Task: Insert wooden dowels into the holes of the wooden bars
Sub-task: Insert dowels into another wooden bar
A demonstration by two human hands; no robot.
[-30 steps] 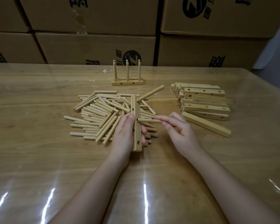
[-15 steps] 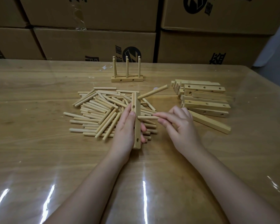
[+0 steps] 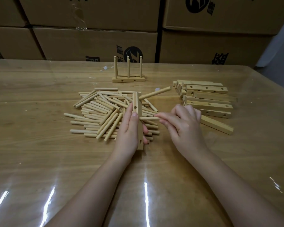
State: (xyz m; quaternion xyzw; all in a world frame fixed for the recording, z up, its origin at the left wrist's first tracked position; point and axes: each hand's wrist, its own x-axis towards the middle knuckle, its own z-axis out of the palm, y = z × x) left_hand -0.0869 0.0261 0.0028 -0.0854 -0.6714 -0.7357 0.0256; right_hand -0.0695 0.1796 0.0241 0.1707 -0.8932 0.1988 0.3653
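Observation:
My left hand (image 3: pixel 129 128) grips a wooden bar (image 3: pixel 138 125) that lies lengthwise, pointing away from me, with holes showing on its upper face. One dowel (image 3: pixel 156 94) sticks out from the bar's far end toward the right. My right hand (image 3: pixel 182 123) pinches a second dowel (image 3: pixel 148 118) by its right end; its left end meets the bar's right side at mid-length. A pile of loose dowels (image 3: pixel 102 112) lies under and left of the bar.
A finished bar with three upright dowels (image 3: pixel 128 78) stands at the back centre. A stack of bare bars (image 3: pixel 206 99) lies to the right. Cardboard boxes (image 3: pixel 95 43) line the table's far edge. The table top (image 3: pixel 39 153) is glossy wood.
The right hand has pushed the dowel leftward toward the bar's side; the bar in the left hand stays about where it was. The camera view has tilted a little.

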